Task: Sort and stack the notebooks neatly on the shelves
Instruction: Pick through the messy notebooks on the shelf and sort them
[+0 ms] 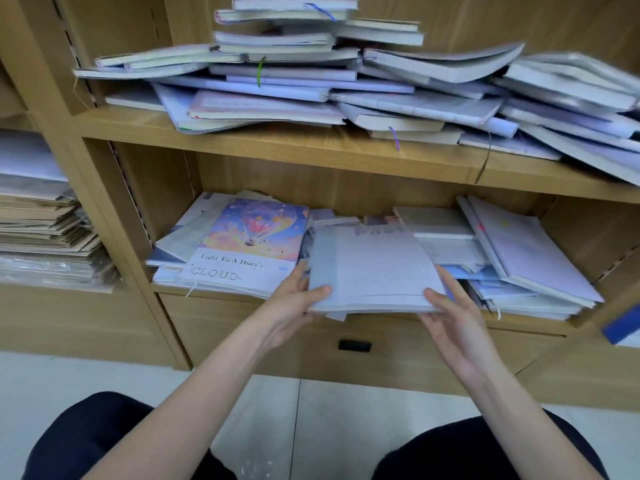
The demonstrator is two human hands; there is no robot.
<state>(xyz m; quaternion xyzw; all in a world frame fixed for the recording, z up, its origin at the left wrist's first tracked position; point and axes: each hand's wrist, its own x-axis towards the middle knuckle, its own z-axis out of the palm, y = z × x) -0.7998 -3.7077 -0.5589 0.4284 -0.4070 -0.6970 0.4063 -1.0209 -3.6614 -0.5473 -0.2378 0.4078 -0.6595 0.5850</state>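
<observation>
I have both hands on one small bundle of pale lined notebooks (374,271) at the front of the lower shelf (214,295); my left hand (294,299) pinches its near left corner, thumb on top and fingers under; my right hand (450,310) does the same at the near right corner.

The bundle is thin and floppy, gripped only at its front edge; I judge the lower sheets could slide out and drop to the floor; it also overlaps loose notebooks behind, so pulling could drag those forward; the balloon-cover diary (249,244) lies just beside my left hand and overhangs the shelf edge, easy to knock.

Counts: two hands; two shelves in this bay; one balloon diary; one heap on the upper shelf (311,143), well over a dozen notebooks, exact number untellable; the bundle's own count is hidden.
</observation>
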